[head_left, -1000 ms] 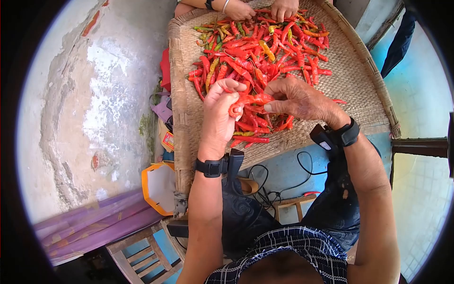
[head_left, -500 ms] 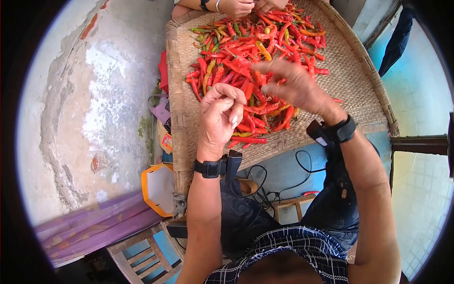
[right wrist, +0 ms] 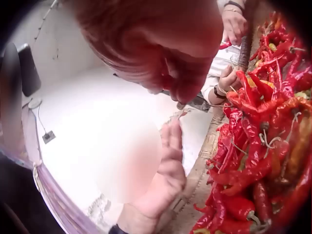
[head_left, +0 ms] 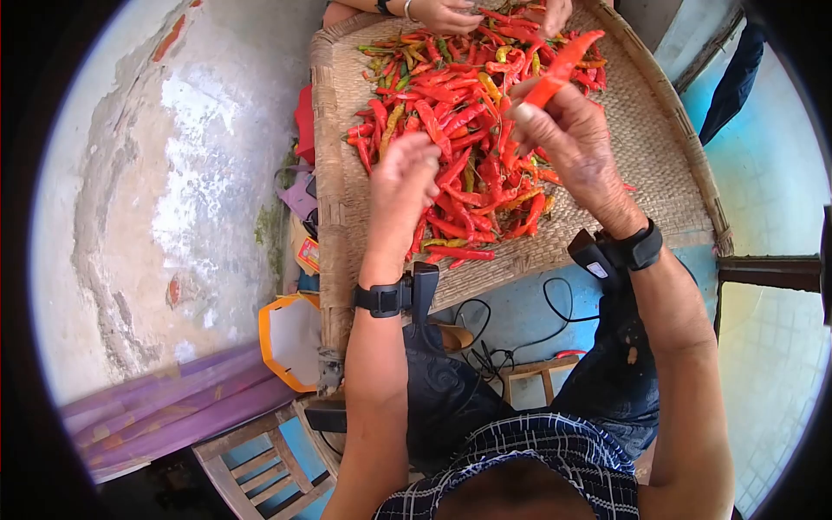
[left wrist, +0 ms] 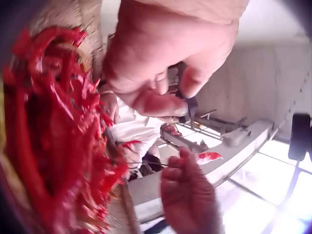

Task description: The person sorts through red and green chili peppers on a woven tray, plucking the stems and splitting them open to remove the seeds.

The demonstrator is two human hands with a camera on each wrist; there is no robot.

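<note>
In the head view a heap of red peppers [head_left: 464, 117] lies on a woven tray [head_left: 676, 165]. My right hand [head_left: 576, 147] pinches one red pepper [head_left: 563, 69] between thumb and fingers, tip pointing up and away, above the heap's right part. My left hand [head_left: 401, 191], blurred, hovers over the heap's near left side with loosely bent fingers and nothing in them. The left wrist view has that empty left hand [left wrist: 165, 53] at the top and the right hand [left wrist: 187, 195] with its pepper [left wrist: 208, 157] below. In the right wrist view the right hand's fingertips are dark and blurred.
Another person's hands [head_left: 446, 16] are at the tray's far edge, over the peppers. An orange-edged box [head_left: 295, 342] and a wooden chair [head_left: 260, 468] stand at the left. Black cables [head_left: 494, 355] hang or lie below the tray's near edge.
Both hands held a red pepper together; they then parted. My right hand has moved up and away and now holds a pepper upward. My left hand's fingers have loosened. The other person's hands have shifted.
</note>
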